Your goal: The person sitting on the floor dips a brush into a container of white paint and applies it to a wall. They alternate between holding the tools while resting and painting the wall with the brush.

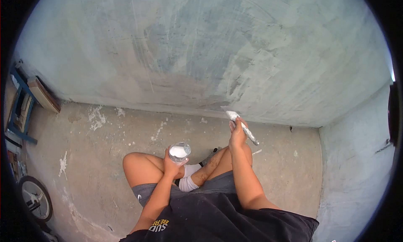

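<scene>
My left hand [170, 164] is wrapped round a clear, round container [180, 152] with white paste in it, held over my crossed legs. In my right hand [238, 134] is a putty knife [250, 136], its handle smeared white and pointing back down to the right. White paste covers the knife near its blade, and the blade end overlaps the foot of the wall [201, 53] in this view. The wall is patchy grey-green, with lighter streaks and smears just above the knife.
I sit cross-legged on a concrete floor [92, 149] spotted with white splashes. A blue frame [26, 103] with wooden boards [44, 94] leans at the left, above a spoked wheel [35, 199]. Another wall [357, 158] meets the first at the right corner.
</scene>
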Demonstrator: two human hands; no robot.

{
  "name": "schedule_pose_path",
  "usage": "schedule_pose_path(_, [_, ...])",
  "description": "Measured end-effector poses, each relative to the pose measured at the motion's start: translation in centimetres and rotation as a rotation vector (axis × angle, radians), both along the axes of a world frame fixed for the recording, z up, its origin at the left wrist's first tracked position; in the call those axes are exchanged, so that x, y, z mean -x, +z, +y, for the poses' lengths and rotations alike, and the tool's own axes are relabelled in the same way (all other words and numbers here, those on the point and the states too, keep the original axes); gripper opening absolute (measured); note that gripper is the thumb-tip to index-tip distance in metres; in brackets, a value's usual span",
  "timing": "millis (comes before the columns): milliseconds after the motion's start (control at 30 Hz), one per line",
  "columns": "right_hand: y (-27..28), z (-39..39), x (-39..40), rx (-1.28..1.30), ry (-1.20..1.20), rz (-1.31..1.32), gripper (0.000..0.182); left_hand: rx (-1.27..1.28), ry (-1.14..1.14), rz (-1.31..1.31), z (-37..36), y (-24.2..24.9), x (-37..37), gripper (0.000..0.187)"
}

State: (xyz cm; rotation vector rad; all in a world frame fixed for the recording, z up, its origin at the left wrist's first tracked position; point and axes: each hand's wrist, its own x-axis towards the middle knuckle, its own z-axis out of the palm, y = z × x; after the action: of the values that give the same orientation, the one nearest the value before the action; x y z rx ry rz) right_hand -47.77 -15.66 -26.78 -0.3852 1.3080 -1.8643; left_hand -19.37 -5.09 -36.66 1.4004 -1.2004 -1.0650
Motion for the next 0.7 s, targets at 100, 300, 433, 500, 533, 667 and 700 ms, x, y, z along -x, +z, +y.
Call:
schedule_pose_path(100, [2.6, -3.8, 0.9, 0.123, -0.027, 0.012, 0.034, -0.015, 0.005, -0.087, -0.1, -0.5, -0.1, 0.094])
schedule_pose_path(300, [15.9, -3.8, -0.2, 0.367, -0.110, 0.131, 0.029, -0.026, 0.004, -0.009, -0.1, -0.8, -0.1, 0.095])
schedule_pose_path(433, [15.0, -1.5, -1.3, 0.466, -0.137, 0.195, 0.025, -0.015, 0.021, -0.120, -0.3, -0.7, -0.2, 0.096])
schedule_pose_path(500, [10.3, -1.3, -1.1, 0.275, -0.134, 0.153, 0.025, -0.020, 0.013, -0.093, -0.2, -1.4, -0.2, 0.097])
schedule_pose_path(533, [7.5, -1.3, -1.0, 0.282, -0.129, 0.151, 0.025, -0.027, 0.002, -0.070, -0.3, -1.6, -0.3, 0.098])
schedule_pose_path(667, [1.3, -3.5, -0.1, 0.068, -0.115, 0.035, 0.027, 0.005, 0.016, -0.060, -0.2, -1.5, -0.2, 0.085])
schedule_pose_path(700, [1.1, -4.0, 0.4, 0.028, -0.109, 0.013, 0.029, 0.002, 0.018, -0.077, -0.2, -1.9, -0.2, 0.085])
